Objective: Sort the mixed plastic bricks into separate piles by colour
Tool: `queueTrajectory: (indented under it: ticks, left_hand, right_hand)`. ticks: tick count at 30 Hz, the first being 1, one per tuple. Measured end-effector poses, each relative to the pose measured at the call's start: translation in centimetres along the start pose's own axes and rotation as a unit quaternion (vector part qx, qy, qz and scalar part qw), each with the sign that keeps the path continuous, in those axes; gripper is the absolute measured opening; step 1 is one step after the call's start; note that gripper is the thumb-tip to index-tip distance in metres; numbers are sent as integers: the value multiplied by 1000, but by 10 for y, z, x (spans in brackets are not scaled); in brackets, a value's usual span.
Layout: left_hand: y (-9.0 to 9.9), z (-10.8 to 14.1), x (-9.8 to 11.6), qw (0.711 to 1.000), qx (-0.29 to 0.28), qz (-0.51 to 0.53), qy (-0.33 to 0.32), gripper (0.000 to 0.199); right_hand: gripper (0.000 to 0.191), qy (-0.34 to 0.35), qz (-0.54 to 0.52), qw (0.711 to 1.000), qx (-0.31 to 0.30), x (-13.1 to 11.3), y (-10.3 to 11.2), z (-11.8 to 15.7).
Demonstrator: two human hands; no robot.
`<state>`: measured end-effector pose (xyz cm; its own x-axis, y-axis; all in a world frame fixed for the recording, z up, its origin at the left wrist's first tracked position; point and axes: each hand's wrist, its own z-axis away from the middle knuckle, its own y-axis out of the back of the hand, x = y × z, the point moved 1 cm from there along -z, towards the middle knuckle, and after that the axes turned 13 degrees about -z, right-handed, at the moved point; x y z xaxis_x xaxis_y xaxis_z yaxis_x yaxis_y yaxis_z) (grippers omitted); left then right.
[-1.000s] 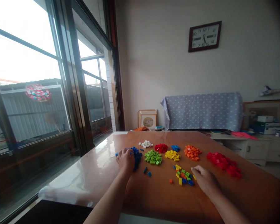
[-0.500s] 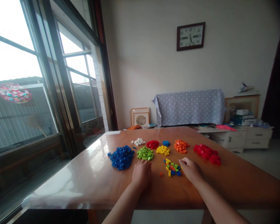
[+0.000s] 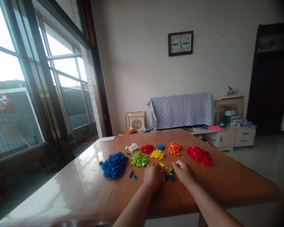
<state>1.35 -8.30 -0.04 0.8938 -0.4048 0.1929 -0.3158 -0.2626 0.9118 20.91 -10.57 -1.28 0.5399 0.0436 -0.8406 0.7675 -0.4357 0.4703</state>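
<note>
A small mixed pile of yellow, green, orange and blue toy building bricks (image 3: 169,170) lies between my two hands on the brown table. My left hand (image 3: 153,174) is closed at the left edge of this pile and covers part of it. Beside the pile's right edge, my right hand (image 3: 184,172) has thumb and fingers pinched together. Anything in either hand is hidden. Two loose blue bricks (image 3: 134,177) lie left of my left hand. Beyond the hands sit a green brick pile (image 3: 139,159) and a yellow brick pile (image 3: 157,154).
A large blue pile (image 3: 115,165) lies left on the table (image 3: 90,192). Farther back are white bricks (image 3: 133,147), red bricks (image 3: 147,148), a few blue bricks (image 3: 161,147) and orange bricks (image 3: 175,148). A bigger red pile (image 3: 199,155) lies right.
My left hand has moved right to the mixed pile, uncovering two blue bricks. A loose orange brick is now out of sight near that hand. The view has turned right.
</note>
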Motion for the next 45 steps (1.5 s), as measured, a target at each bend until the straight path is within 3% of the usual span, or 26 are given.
queueTrajectory:
  ticks: [8, 13, 21, 28, 31, 36, 45]
  left_hand:
    - [-1, -12, 3, 1000, 2, -4, -4, 17]
    - [7, -17, -9, 1000, 27, 13, 1, 10]
    - [31, -23, -47, 988, 59, -63, 128, 21]
    - [24, -27, -73, 971, 149, -3, 189, 33]
    - [16, -28, -74, 966, 178, 45, 183, 31]
    - [7, -24, -59, 976, 171, 56, 126, 27]
    - [8, -13, -28, 994, 46, 32, -90, 24]
  right_hand:
    - [30, 8, -3, 1000, 2, 2, -1, -1]
    - [30, 1, 5, 1000, -1, 3, -2, -3]
    - [31, -1, 11, 1000, -9, 6, -3, -5]
    - [32, -4, 17, 1000, -6, 8, -4, -6]
    - [31, -1, 17, 1000, -2, 8, -4, -5]
    - [31, 0, 18, 1000, 2, 6, -3, -4]
    - [24, 35, 4, 999, 14, 1, 0, 1]
